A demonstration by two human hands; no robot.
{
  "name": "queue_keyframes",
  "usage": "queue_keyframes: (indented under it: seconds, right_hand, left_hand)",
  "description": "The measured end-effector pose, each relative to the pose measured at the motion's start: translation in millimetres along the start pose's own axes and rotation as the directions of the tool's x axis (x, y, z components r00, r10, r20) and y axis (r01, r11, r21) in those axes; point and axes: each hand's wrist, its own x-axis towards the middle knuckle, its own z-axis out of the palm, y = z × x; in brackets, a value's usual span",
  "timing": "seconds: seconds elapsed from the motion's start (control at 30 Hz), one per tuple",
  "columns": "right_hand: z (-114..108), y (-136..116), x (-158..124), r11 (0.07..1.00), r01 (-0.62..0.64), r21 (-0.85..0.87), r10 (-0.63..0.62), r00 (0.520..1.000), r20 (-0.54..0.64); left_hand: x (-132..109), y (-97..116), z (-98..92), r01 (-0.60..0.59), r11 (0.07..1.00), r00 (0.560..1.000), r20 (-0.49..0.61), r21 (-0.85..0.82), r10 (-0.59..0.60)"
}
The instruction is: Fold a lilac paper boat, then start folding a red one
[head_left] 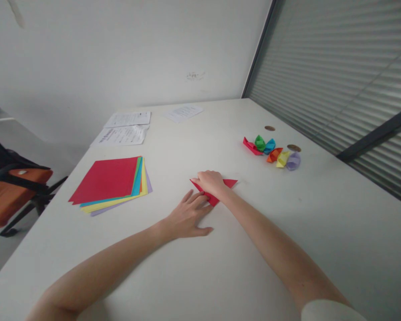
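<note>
A small red folded paper (230,183) lies flat on the white table, its corners pointing left, right and toward me. My right hand (210,182) rests on top of it near its far edge, with the fingers bent together; whether it grips the paper is hidden. My left hand (189,217) lies palm down at the paper's near left side, fingers spread, with its fingertips touching the red paper. The middle of the paper is covered by my right hand.
A fanned stack of coloured paper sheets (107,179) lies at the left. Several small folded paper pieces (276,158) stand at the right. Printed sheets (122,134) are at the far left of the table (187,285). An orange chair (16,196) is beyond its left edge.
</note>
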Motion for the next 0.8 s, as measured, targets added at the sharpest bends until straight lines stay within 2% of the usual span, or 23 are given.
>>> queue_keyframes:
  seconds: [0.4, 0.6, 0.8]
  right_hand:
    - [-0.5, 1.5, -1.2, 1.0, 0.004, 0.019, -0.004, 1.0, 0.027]
    - [-0.4, 2.7, -2.2, 1.0, -0.003, 0.021, 0.002, 0.999, 0.036]
    - [2.0, 3.8, -1.0, 0.999, 0.002, 0.034, -0.003, 1.0, 0.025]
  left_hand:
    - [-0.5, -1.0, 1.2, -0.011, 1.0, 1.0, 0.002, -0.008, 0.011]
    - [-0.9, -0.4, 4.3, 0.04, 0.999, 0.999, -0.014, 0.005, -0.04]
    - [-1.7, -2.7, 7.1, -0.007, 1.0, 1.0, -0.015, 0.025, 0.007]
